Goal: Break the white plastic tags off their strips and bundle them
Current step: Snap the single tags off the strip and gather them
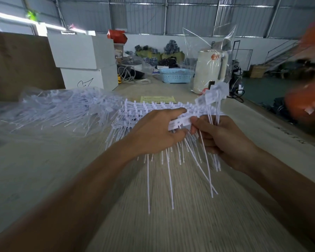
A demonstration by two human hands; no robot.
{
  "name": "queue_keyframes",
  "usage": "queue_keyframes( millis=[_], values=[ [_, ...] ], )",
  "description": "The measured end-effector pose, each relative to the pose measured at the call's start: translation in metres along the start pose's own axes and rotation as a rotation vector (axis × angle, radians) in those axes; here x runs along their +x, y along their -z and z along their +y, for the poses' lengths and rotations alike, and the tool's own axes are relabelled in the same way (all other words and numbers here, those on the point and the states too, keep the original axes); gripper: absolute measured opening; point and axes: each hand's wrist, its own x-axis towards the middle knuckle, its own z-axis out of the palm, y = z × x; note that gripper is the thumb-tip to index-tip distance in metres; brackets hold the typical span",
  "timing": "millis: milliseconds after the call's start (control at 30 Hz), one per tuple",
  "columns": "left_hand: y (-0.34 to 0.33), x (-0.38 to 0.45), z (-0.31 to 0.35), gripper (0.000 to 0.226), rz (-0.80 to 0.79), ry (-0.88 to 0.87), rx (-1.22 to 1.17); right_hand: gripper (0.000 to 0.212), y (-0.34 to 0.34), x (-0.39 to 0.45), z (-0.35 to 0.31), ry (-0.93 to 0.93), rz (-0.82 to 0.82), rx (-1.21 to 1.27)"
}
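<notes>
The tags (180, 122) and their thin tails are white plastic, matt and smooth. The heap (62, 108) at left centre of the frame is the same white plastic, lying in clear, glossy film. The tabletop (171, 215) looks like pale wood with a fine straight grain, matt. At upper centre a basket (175, 75) is light blue perforated plastic; beside it a cream kettle (209, 71) sits in a shiny clear plastic bag. The boxes (82, 59) at upper left are matt white.
</notes>
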Motion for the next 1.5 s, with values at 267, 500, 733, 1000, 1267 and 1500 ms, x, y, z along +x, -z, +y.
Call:
queue_keyframes(
  millis=[267, 500, 733, 1000, 1267, 1500],
  values=[
    [-0.001, 0.002, 0.005, 0.023, 0.095, -0.033, -0.078, 0.036, 0.001, 0.001, -0.003, 0.08, 0.063, -0.023],
    [0.016, 0.003, 0.009, 0.043, -0.059, -0.029, -0.414, 0.04, 0.009, -0.003, -0.013, 0.307, 0.015, -0.273],
    [0.018, -0.003, 0.008, 0.054, -0.176, -0.074, -0.525, 0.028, 0.022, -0.001, -0.012, 0.604, -0.094, -0.623],
    [0.012, -0.003, -0.001, 0.035, -0.37, -0.055, -0.537, 0.039, 0.03, 0.002, -0.015, 0.727, -0.202, -0.82],
    [0.015, -0.002, -0.004, 0.034, -0.299, -0.035, -0.37, 0.027, 0.028, 0.002, -0.01, 0.598, -0.339, -0.834],
    [0.013, 0.002, -0.009, 0.038, -0.135, -0.013, -0.369, 0.033, 0.023, 0.004, -0.001, 0.303, -0.211, -0.619]
  ],
)
